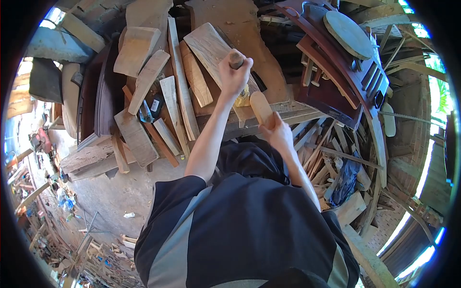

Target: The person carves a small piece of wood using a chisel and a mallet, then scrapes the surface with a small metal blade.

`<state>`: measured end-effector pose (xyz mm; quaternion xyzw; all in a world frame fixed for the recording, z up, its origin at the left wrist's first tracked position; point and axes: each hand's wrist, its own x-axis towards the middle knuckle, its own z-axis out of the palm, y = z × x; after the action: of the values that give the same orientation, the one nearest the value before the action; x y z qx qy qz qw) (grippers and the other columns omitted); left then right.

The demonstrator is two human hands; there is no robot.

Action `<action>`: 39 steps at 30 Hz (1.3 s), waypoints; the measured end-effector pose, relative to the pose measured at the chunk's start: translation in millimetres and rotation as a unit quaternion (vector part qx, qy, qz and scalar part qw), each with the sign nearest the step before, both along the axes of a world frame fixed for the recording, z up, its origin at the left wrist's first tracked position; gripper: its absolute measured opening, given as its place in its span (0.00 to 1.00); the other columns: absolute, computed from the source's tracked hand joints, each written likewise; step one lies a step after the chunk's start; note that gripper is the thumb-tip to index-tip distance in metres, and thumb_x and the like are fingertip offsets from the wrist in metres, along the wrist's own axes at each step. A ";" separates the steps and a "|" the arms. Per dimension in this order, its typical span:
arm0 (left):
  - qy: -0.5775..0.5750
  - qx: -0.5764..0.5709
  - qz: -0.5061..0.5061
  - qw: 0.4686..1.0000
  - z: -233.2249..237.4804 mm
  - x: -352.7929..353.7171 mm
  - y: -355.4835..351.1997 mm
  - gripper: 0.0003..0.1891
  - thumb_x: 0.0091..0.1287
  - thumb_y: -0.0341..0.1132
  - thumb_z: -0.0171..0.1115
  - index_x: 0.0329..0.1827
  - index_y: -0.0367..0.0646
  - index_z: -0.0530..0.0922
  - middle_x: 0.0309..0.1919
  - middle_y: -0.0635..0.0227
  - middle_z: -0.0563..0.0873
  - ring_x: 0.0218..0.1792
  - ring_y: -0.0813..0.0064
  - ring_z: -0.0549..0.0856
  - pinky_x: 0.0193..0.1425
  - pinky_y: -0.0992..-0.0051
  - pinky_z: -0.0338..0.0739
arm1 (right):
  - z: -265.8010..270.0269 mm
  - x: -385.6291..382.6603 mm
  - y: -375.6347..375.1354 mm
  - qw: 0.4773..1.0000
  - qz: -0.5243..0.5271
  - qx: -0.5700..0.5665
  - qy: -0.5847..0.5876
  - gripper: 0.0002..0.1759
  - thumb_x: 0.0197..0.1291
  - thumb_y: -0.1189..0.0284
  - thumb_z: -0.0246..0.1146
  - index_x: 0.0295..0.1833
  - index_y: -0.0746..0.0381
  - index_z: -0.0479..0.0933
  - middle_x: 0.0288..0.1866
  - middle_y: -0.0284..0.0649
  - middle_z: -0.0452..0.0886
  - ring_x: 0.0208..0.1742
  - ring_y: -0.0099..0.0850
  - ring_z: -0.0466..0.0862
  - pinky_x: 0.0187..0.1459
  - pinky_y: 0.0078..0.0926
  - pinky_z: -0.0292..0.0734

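My left hand point(234, 79) is wrapped round an upright chisel point(236, 60). Only its round wooden handle end shows above the fist; the blade is hidden. In my right hand point(278, 132) is a pale wooden mallet point(261, 108), a thick bar with a rounded end, tilted up and left. The mallet's head is beside and below the left fist, apart from the chisel's top. Under my left hand lies a yellowish piece of wood point(243, 98) on the workbench point(283, 114), partly covered by the hand. A long plank point(206, 41) slants behind the left fist.
Boards and offcuts point(137, 132) crowd the bench's left side, with a dark bottle point(156, 104) among them. Dark red furniture parts point(331, 96) are stacked at right. Scrap wood point(331, 163) is heaped below. Concrete floor point(115, 192) shows at left.
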<state>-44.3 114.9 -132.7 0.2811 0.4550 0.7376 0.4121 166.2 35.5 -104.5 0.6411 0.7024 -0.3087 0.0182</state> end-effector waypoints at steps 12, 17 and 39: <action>0.146 0.132 0.036 0.980 -17.6 24.4 1.5 0.05 0.60 0.28 0.71 0.33 0.39 0.81 0.22 0.73 0.84 0.25 0.77 0.83 0.30 0.75 0.77 | 168.7 -70.4 55.5 0.947 0.222 0.224 0.063 0.33 0.50 0.69 0.74 0.65 0.61 0.76 0.44 0.49 0.85 0.44 0.50 0.87 0.47 0.39 0.84; 0.191 0.098 0.026 0.976 15.1 33.4 -15.9 0.12 0.53 0.30 0.76 0.39 0.38 0.84 0.26 0.65 0.87 0.29 0.73 0.88 0.36 0.72 0.81 | 154.5 -52.3 30.2 0.908 0.138 0.324 0.230 0.36 0.50 0.68 0.74 0.67 0.60 0.74 0.48 0.52 0.85 0.45 0.50 0.88 0.48 0.40 0.84; 0.401 0.139 -0.078 0.902 5.1 112.5 -27.0 0.18 0.46 0.35 0.74 0.37 0.45 0.74 0.26 0.63 0.82 0.30 0.58 0.86 0.34 0.62 0.80 | 121.9 46.5 -40.0 0.945 -0.172 0.171 0.220 0.24 0.63 0.70 0.71 0.60 0.69 0.74 0.52 0.45 0.81 0.52 0.31 0.81 0.55 0.29 0.77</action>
<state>68.2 87.9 -127.6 0.6426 0.4513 0.5832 0.2079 212.7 -4.5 17.4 0.6618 0.6099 -0.3157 -0.3006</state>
